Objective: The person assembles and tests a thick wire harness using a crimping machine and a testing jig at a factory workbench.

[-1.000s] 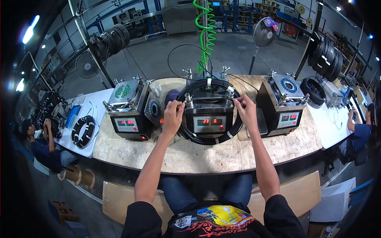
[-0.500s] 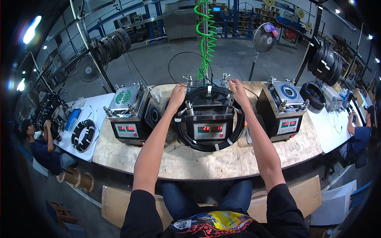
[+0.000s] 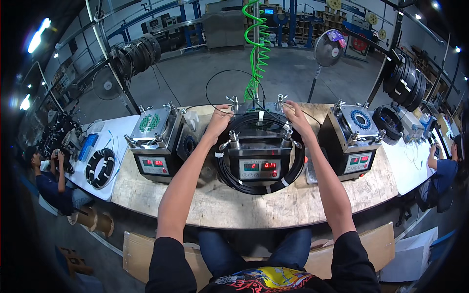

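Note:
A coil of black cable (image 3: 225,172), bound with white ties, hangs round the front of the middle polishing machine (image 3: 259,168). At the machine's back left clamp knob, my left hand (image 3: 220,119) is closed, its fingers pinching the thin black cable. My right hand (image 3: 296,117) is closed as well, beside the back right clamp knob (image 3: 281,99), where the cable runs out to the right. The fingertips of both hands are partly hidden. A loose loop of cable (image 3: 207,88) arches up behind the machine. Its red display is lit.
Similar machines stand left (image 3: 152,161) and right (image 3: 359,158) on the wooden bench (image 3: 220,212), holding green and blue parts. A green coiled air hose (image 3: 254,44) hangs behind. People work at white side tables (image 3: 115,146), and another cable coil (image 3: 100,168) lies at left.
The middle machine's display reading has changed. My left hand's fingers have shifted slightly rightward toward the knob. The view has tilted a little, and the person at left has raised their hands.

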A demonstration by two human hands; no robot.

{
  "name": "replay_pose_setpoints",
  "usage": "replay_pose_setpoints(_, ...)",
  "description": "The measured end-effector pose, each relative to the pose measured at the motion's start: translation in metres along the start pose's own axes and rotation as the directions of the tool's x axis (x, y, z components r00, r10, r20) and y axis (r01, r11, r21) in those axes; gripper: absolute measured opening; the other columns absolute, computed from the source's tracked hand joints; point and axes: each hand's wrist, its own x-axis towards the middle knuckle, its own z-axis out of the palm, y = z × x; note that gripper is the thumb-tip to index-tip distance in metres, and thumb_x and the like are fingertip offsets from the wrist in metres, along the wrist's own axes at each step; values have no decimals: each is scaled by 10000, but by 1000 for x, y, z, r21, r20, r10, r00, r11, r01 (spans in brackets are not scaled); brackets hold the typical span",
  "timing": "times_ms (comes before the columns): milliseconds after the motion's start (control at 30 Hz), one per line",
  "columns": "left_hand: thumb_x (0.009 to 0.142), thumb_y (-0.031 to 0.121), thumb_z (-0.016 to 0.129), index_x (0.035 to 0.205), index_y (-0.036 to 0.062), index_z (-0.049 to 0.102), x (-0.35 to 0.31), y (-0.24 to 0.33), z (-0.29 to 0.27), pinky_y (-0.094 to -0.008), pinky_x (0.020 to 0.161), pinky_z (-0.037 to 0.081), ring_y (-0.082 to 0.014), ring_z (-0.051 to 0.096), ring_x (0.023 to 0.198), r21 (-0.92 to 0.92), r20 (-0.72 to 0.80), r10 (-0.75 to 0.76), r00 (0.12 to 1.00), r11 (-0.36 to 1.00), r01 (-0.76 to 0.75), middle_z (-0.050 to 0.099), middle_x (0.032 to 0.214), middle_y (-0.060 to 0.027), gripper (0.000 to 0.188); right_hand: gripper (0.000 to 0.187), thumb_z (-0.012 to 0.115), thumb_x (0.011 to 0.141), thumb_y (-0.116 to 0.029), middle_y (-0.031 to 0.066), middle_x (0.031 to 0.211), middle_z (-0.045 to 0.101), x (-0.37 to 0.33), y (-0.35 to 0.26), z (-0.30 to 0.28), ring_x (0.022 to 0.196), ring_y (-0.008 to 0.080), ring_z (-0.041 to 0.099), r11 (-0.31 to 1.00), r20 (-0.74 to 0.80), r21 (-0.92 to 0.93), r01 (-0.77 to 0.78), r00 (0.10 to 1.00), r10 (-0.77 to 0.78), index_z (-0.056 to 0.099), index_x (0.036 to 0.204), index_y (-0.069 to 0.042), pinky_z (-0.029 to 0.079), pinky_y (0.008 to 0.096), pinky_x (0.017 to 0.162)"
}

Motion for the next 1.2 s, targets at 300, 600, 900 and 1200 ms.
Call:
replay_pose_setpoints(300,910,594,691,1073,142,601,80,-31,-15,-280,507,423,-118,567,593,-369,-13,-319,948,882,292,590,776,12,488,446,542,1054,-421,31,725,576,64,19,-1,538,92,494,905,-30,294,-307,944,330,557,1242,-16,376,251,483)
replay_pose_setpoints(600,966,448,702,868,149,663,89,-31,10,-209,519,367,-46,534,614,-459,-14,-188,982,874,161,615,772,65,317,302,586,1053,-359,-40,711,514,94,58,-5,584,67,439,859,64,451,-242,969,240,615,950,-76,356,231,524)
replay_pose_setpoints(900,942,457,732,869,154,672,86,-25,13,-268,567,413,-52,545,653,-401,-77,-224,972,899,175,608,753,73,317,254,559,1071,-309,-54,744,533,89,56,-5,635,49,461,753,148,610,-245,969,196,600,945,-92,406,204,588)
replay_pose_setpoints(1200,917,441,766,875,95,699,99,-45,11,-248,553,440,-79,566,606,-495,-104,-202,974,860,126,632,733,33,356,268,599,1049,-332,-59,727,516,88,52,1,609,47,451,754,114,612,-237,971,212,604,923,-96,413,209,582)
